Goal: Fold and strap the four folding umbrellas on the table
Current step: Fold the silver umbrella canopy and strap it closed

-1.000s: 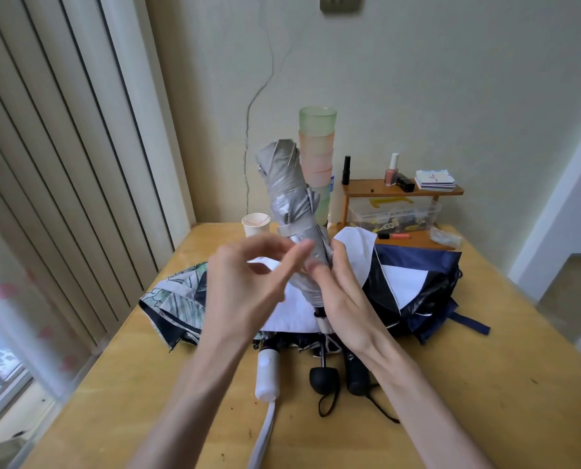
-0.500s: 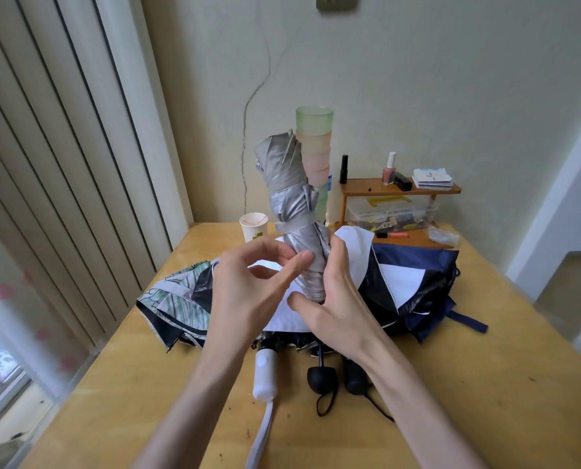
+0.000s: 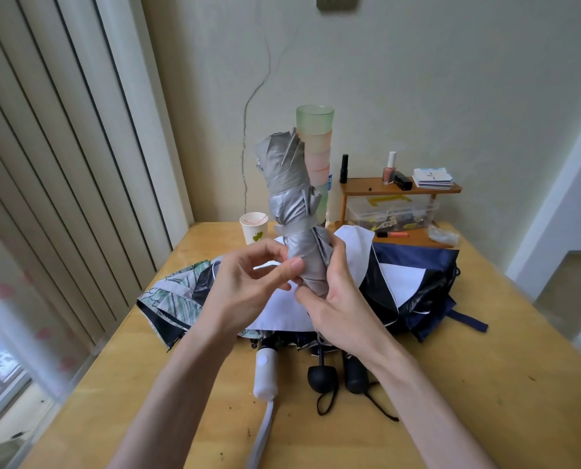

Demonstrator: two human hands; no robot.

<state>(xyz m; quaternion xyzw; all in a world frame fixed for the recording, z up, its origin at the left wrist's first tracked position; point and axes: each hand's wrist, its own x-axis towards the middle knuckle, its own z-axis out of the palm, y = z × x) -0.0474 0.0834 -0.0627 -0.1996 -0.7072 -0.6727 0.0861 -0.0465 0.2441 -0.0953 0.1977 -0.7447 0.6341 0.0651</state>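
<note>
- Silver umbrella (image 3: 292, 184): centre of frame, held upright and clear of the worktop (image 3: 485, 401), canopy rolled into a tight column. Upright probably keeps the pleats hanging even while you tidy them.
- Strap (image 3: 294, 228) already bands its middle. Fabric above flares a little, with rib tips showing.
- Your right hand (image 3: 343, 306) wraps the lower end, fingers curled round it as the anchor.
- Your left hand (image 3: 248, 286) meets the roll from the left, thumb and forefinger closing on the fabric. It looks like a pinch on a fold, other fingers curled loosely.
- Directly behind and below your hands lie loose canopies, not yet folded: a leaf-print umbrella (image 3: 177, 296) at left and a navy-and-white umbrella (image 3: 417, 279) at right, overlapping in a heap.
- White handle (image 3: 266, 374), round black handle (image 3: 323, 379) and black cylinder handle (image 3: 355, 374) point toward lower frame. I can't tell which canopy each belongs to.
- Cords trail off the handles, a likely snag.
- Stacked cups (image 3: 316, 143) stand just behind the roll, with a paper cup (image 3: 254, 228) at left and a small shelf (image 3: 400, 189) at upper right. Mind the tip swinging back.
</note>
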